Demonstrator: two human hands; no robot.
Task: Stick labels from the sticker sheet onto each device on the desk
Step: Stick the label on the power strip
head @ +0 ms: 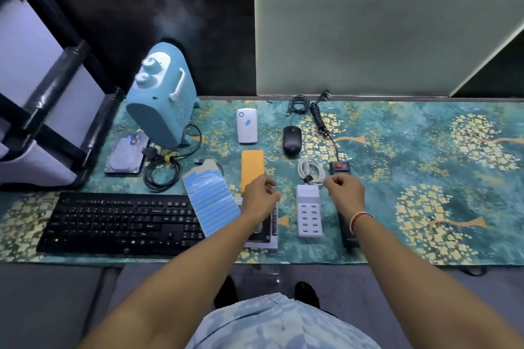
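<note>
Worktop (pixel 397 167): covered by a teal mat with gold tree pattern.
Sticker sheet (pixel 211 201): blue labels in rows, lying tilted between the keyboard (pixel 119 224) and the left hand.
Left hand (pixel 261 197): fingers curled, above the near end of the orange device (pixel 252 170); what it pinches is too small to tell.
Right hand (pixel 344 193): fingers curled shut, just beyond the white multi-port charger (pixel 309 214).
Labelled units: white power bank (pixel 247 126) and hard drive (pixel 124 154) each carry a blue label.
Mouse (pixel 292 140): no visible label.
</note>
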